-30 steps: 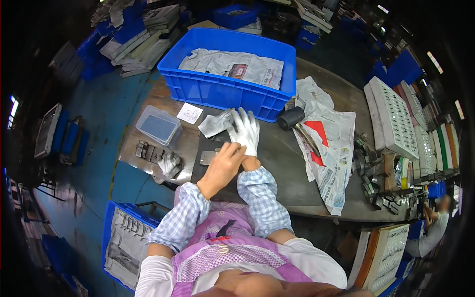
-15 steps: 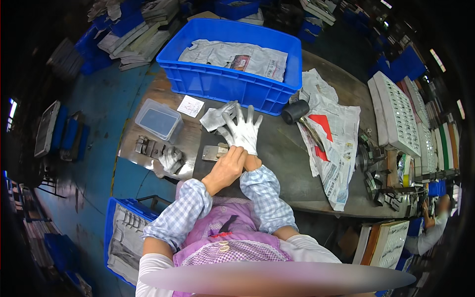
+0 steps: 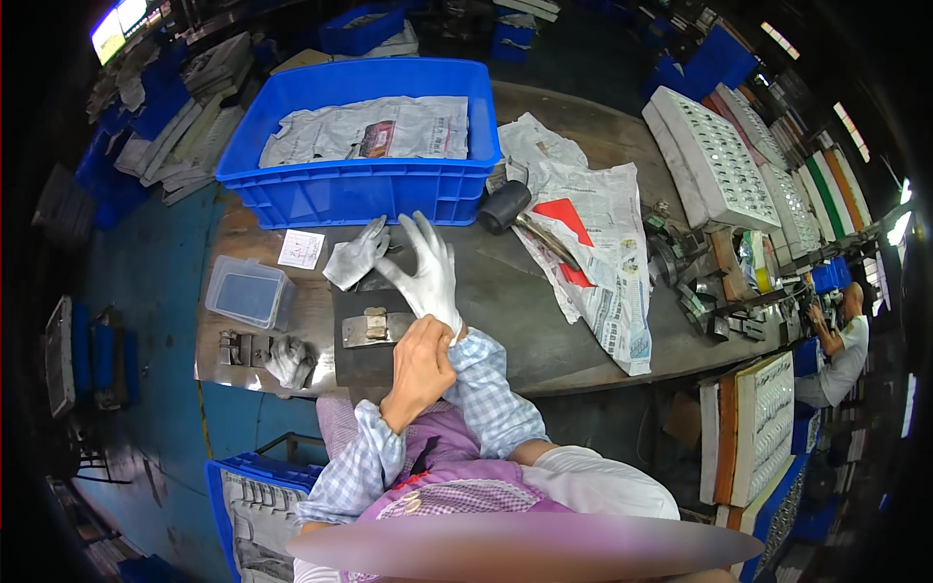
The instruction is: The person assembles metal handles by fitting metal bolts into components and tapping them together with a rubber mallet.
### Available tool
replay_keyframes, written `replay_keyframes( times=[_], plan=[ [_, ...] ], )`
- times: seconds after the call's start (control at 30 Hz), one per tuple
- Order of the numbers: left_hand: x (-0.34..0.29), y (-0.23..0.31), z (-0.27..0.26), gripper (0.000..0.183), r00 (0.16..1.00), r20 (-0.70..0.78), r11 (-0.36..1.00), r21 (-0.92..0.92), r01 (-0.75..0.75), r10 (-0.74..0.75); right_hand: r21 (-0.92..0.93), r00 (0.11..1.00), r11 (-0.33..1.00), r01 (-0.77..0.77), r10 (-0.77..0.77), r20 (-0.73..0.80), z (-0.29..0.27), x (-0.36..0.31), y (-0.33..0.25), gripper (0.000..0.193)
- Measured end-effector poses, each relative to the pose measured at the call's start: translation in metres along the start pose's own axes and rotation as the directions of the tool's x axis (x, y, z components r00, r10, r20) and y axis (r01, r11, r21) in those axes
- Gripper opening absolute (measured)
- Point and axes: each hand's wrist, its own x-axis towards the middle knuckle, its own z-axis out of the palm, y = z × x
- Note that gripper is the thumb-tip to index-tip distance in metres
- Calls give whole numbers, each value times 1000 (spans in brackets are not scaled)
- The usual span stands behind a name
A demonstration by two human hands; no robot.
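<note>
My right hand (image 3: pixel 429 282) wears a white glove and is held over the dark mat on the workbench, its fingers spread. With bare, closed fingers, my left hand (image 3: pixel 418 367) grips the cuff of that glove at the right wrist. Beside the gloved fingers lies a second, greyish-white glove (image 3: pixel 356 257), crumpled and with no hand in it. A small curved metal piece with a block on it (image 3: pixel 373 327) rests on the mat, left of my hands. Checked sleeve covers are on both my forearms.
A large blue bin (image 3: pixel 364 201) lined with newspaper stands at the far side. To its right, a black-headed mallet (image 3: pixel 505 206) lies on newspaper (image 3: pixel 612 291). Left are a clear plastic box (image 3: pixel 249 293), a white card (image 3: pixel 301 249), metal parts (image 3: pixel 243 348) and a crumpled grey cloth-like thing (image 3: pixel 290 361).
The view has turned, so the bench appears farther left. My left hand is still at the glove cuff and has shifted slightly toward me and away from the metal piece.
</note>
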Motion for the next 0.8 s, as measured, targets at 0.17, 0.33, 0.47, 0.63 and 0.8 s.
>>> replay_keyframes(
  times=[0.17,0.33,0.47,0.63,0.8],
  plan=[
    [-9,-10,-6,3,999,-33,1000,-9,27,-27,191,954,974,122,-168,248,16,-24,32,30],
    [-34,-38,-50,8,954,-202,967,-177,185,-220,65,853,994,-91,44,520,21,24,39,32],
    [-87,-87,-70,10,760,-292,795,-407,450,-580,-11,721,928,373,-282,632,85,46,28,32],
    [-91,-103,-88,17,723,-116,658,-530,535,-681,-291,713,857,426,-119,691,156,39,54,31],
    [-82,-147,-102,50,673,-158,587,-655,476,-723,-104,594,993,63,47,803,116,50,5,30]
  ],
)
